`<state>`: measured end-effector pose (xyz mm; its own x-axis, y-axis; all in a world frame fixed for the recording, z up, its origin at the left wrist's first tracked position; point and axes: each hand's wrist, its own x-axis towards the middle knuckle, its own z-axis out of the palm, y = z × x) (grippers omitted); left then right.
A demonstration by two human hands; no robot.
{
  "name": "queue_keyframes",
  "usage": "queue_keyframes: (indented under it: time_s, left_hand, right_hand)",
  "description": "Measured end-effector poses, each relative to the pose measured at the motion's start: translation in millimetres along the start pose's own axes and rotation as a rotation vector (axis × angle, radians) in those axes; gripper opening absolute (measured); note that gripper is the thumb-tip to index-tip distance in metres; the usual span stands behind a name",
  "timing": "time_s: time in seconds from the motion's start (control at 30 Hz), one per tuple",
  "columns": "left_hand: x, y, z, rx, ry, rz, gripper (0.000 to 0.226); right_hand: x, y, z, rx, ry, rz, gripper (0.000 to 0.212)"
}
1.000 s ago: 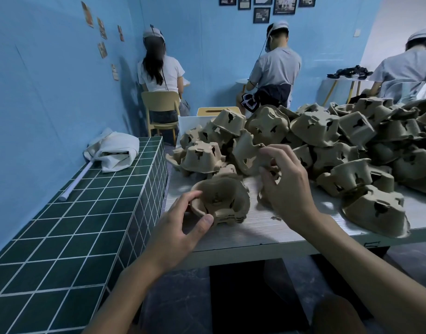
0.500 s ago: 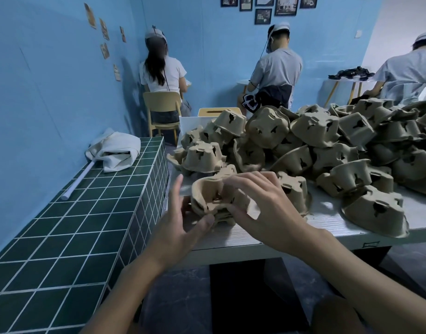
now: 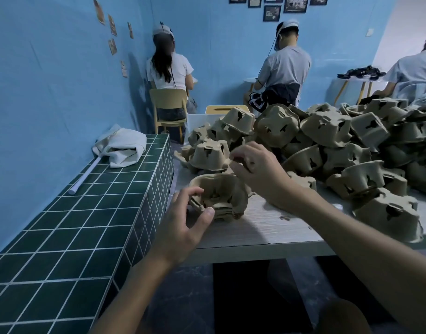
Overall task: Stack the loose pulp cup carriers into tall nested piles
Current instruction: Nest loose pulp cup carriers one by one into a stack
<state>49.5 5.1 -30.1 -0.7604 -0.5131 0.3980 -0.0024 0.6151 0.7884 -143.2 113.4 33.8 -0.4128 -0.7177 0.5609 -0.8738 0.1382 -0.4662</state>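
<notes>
A short nested pile of brown pulp cup carriers (image 3: 222,197) stands open side up near the table's left front corner. My left hand (image 3: 185,222) grips its near left rim, thumb in front and fingers over the edge. A little behind the pile, my right hand (image 3: 260,169) hovers with curled fingers. Its fingertips are at the rim of an upside-down carrier (image 3: 208,155); whether they pinch it is hidden. A big heap of loose carriers (image 3: 339,145) covers the table behind and to the right.
The pale wooden table (image 3: 262,227) has a bare strip along its front edge. A green tiled counter (image 3: 74,227) adjoins on the left, carrying a white cloth bag (image 3: 120,145) and a white tube (image 3: 86,174). Three people sit with their backs turned by the blue wall.
My right hand has lifted off the nested pile and moved back toward the heap. My left hand has closed onto the pile's near left rim.
</notes>
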Motion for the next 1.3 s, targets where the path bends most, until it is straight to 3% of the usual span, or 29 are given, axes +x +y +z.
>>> queue_keyframes:
  time_s: [0.47, 0.77, 0.9, 0.97, 1.07, 1.3]
  left_hand:
    - [3, -13, 2, 0.028, 0.042, 0.009, 0.046]
    - [4, -14, 1, 0.027, 0.037, 0.014, 0.048]
    - [4, -14, 1, 0.012, 0.049, 0.019, 0.051]
    - [4, -12, 1, 0.009, 0.051, 0.024, 0.050]
    - [4, -10, 1, -0.002, 0.048, 0.026, 0.052]
    - [3, -7, 2, -0.020, 0.034, -0.003, 0.052]
  right_hand:
    - [92, 4, 44, -0.213, -0.113, 0.204, 0.044]
    - [74, -5, 22, 0.057, 0.146, 0.165, 0.042]
    - [51, 0, -1, -0.051, 0.176, 0.164, 0.036]
    - [42, 6, -7, -0.114, 0.127, 0.208, 0.035]
    - [30, 10, -13, -0.125, -0.080, 0.271, 0.039]
    - [18, 23, -34, -0.119, -0.394, 0.141, 0.067]
